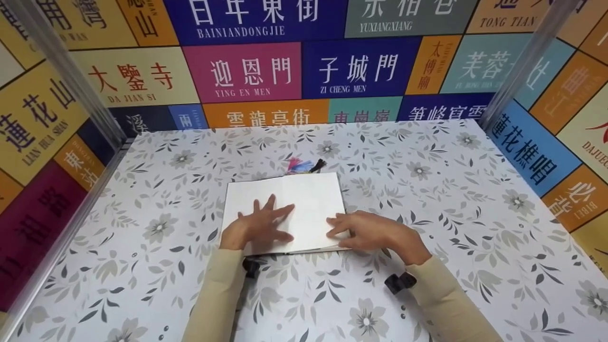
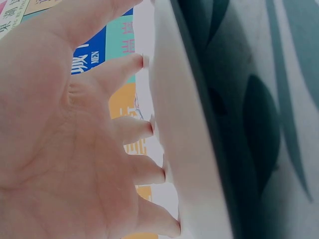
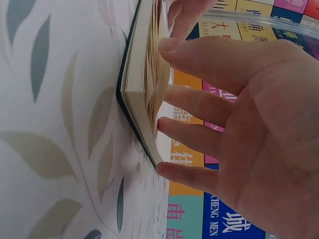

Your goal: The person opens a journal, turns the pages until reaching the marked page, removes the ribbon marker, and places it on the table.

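An open book with blank white pages (image 1: 311, 204) and a dark cover lies flat on the table. My left hand (image 1: 261, 223) is spread over the left page; in the left wrist view its fingertips (image 2: 144, 127) press on the paper. At the book's right edge, my right hand (image 1: 365, 230) touches the right page with extended fingers. The right wrist view shows its thumb (image 3: 174, 45) against the edge of the page block (image 3: 137, 74), whose leaves are slightly fanned. Pink, blue and black tassels (image 1: 301, 165) stick out past the book's top edge.
A white tablecloth with grey flowers and leaves (image 1: 161, 228) covers the table. Colourful panels with Chinese lettering (image 1: 251, 71) stand behind and at both sides, with clear posts (image 1: 527, 61) at the back corners.
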Action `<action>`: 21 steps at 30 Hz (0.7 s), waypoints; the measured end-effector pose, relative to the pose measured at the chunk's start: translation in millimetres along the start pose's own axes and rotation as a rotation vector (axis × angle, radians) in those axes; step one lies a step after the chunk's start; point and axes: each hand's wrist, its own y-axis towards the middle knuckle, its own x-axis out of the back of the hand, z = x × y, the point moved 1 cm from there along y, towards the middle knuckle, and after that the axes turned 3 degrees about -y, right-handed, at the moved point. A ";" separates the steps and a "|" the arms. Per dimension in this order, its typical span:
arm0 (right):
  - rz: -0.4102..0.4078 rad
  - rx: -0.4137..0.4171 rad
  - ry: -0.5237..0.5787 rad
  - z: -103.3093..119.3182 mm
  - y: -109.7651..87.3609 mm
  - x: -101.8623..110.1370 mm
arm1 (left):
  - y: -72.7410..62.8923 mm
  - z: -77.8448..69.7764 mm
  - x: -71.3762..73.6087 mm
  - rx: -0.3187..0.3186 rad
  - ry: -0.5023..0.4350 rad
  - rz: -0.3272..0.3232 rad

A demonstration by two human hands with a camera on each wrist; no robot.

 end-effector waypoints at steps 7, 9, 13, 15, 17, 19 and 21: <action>-0.234 0.103 -0.118 -3.1 5.1 1.1 | 0.9 -0.2 0.7 -0.008 0.003 0.007; -0.288 0.125 -0.161 -3.9 5.2 1.0 | 1.3 -0.1 1.3 -0.011 0.006 0.007; -0.306 0.135 -0.174 -8.1 2.9 0.1 | 1.2 0.4 2.2 -0.017 0.017 0.011; -0.307 0.120 -0.165 -12.7 2.7 -1.1 | 1.0 0.2 2.7 -0.020 0.019 0.009; -0.312 0.087 -0.125 -18.2 3.6 -1.8 | 0.7 0.2 2.5 -0.021 0.020 0.007; -0.326 0.042 -0.054 -24.3 5.2 -2.4 | 0.6 0.0 2.1 -0.020 0.020 0.007; -0.343 -0.012 0.082 -30.4 6.9 -2.7 | 0.7 0.0 1.7 -0.018 0.022 0.008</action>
